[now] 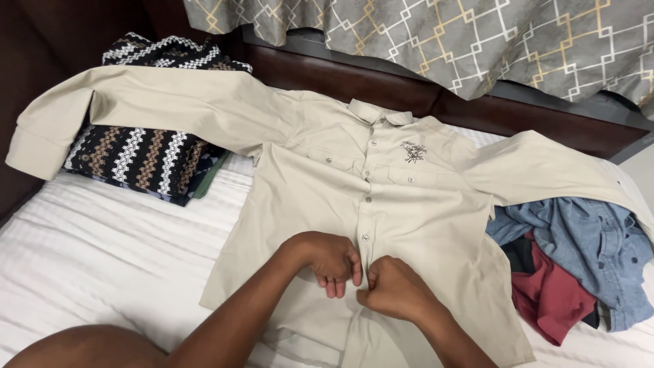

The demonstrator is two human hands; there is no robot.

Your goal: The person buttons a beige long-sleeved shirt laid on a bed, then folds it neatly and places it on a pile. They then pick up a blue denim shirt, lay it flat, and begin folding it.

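A beige button-up shirt [381, 204] is spread flat on a white ribbed bed [102, 252]. Its front placket is pinched at 6 o'clock by the left hand [332, 261] and right hand [394, 289]. Zigzag knitwear [133, 158] is stacked at 9 o'clock; blue and red garments [572, 266] at 3.

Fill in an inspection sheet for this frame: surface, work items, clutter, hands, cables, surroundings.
Surface: white ribbed bedspread.
Work items: beige button-up shirt spread flat, front up, sleeves out.
Clutter: folded zigzag-patterned pile to the left under one sleeve; blue denim garment and red garment heaped on the right.
Hands: left hand and right hand pinch the shirt's button placket near the hem.
Cables: nothing seen.
Surroundings: dark wooden bed frame; grey patterned curtain behind.
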